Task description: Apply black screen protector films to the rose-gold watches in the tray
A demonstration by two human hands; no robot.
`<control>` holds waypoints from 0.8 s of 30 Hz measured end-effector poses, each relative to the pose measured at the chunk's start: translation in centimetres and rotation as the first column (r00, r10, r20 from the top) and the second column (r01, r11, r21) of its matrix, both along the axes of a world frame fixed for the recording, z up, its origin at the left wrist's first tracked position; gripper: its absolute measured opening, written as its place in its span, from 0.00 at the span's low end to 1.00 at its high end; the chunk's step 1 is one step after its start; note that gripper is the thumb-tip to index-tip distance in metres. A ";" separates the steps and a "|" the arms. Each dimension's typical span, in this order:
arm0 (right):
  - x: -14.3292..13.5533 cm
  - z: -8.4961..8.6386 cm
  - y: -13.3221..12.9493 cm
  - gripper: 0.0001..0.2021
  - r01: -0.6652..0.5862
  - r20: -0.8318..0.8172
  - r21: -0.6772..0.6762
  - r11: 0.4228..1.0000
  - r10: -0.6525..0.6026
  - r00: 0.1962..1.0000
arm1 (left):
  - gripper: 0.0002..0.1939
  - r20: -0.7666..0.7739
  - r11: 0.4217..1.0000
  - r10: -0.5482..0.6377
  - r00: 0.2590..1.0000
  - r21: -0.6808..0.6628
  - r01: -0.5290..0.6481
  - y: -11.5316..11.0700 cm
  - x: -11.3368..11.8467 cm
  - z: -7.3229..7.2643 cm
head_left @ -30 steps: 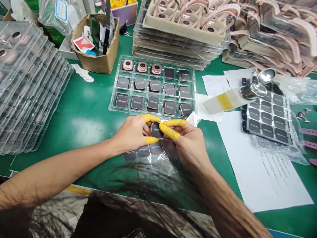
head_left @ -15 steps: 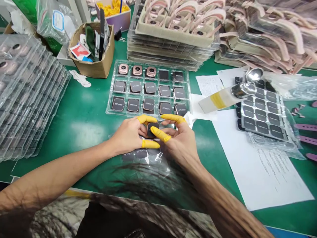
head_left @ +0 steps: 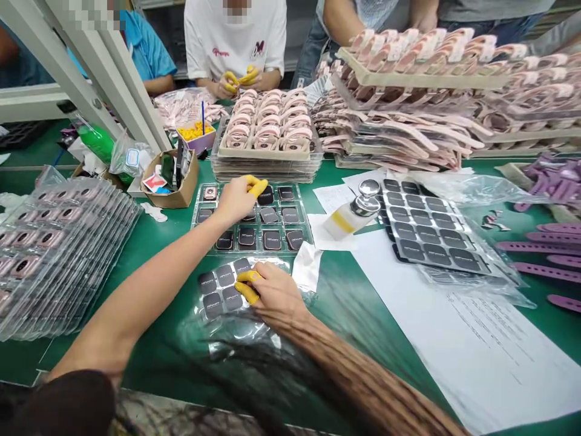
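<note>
My left hand (head_left: 238, 197), yellow covers on its fingers, reaches over the far row of a clear plastic tray (head_left: 195, 218). Its fingers are curled together, and whatever they grip is hidden; a black-faced square (head_left: 267, 195) sits beside their tips. Several dark square watch bodies (head_left: 272, 239) fill the tray's nearer rows, and a pink one (head_left: 210, 194) shows at the far left. On a clear sheet nearer me lie black square stickers with light lettering (head_left: 212, 304). My right hand (head_left: 276, 293) rests there, thumb and finger pinched at the edge of one sticker (head_left: 232, 298).
Stacked trays of pink watches (head_left: 267, 157) stand behind, more trays (head_left: 68, 260) at left. A cardboard box (head_left: 184, 188), pump bottle (head_left: 351, 215), white tissue (head_left: 307, 266), sticker sheets (head_left: 426, 233) and paper (head_left: 436, 315) lie around. A co-worker in a white shirt (head_left: 236, 42) sits opposite.
My hands have parted: the left went forward over the tray, the right down to the stickers. The dark watch body they held together no longer shows between them. The view has tilted up.
</note>
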State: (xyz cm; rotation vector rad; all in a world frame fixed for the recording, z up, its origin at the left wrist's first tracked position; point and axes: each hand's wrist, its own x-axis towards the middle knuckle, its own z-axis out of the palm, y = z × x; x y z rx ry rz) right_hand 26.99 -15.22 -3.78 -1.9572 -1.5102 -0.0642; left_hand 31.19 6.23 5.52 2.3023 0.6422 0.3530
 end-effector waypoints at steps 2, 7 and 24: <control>0.1 0.0 -0.3 0.03 -0.011 0.004 0.011 1.000 0.011 1.000 | 0.16 -0.158 0.967 -0.009 0.987 0.249 0.049 1.0 3.7 -0.3; 0.1 0.0 -0.3 0.04 -0.023 0.036 0.033 0.999 0.022 0.999 | 0.16 -0.303 0.867 -0.033 0.952 0.465 0.178 3.0 4.8 0.7; 0.7 2.8 -1.4 0.13 0.020 -0.291 0.352 0.936 0.089 0.953 | 0.08 -0.021 0.976 -0.195 0.981 0.089 0.196 1.2 -1.7 1.7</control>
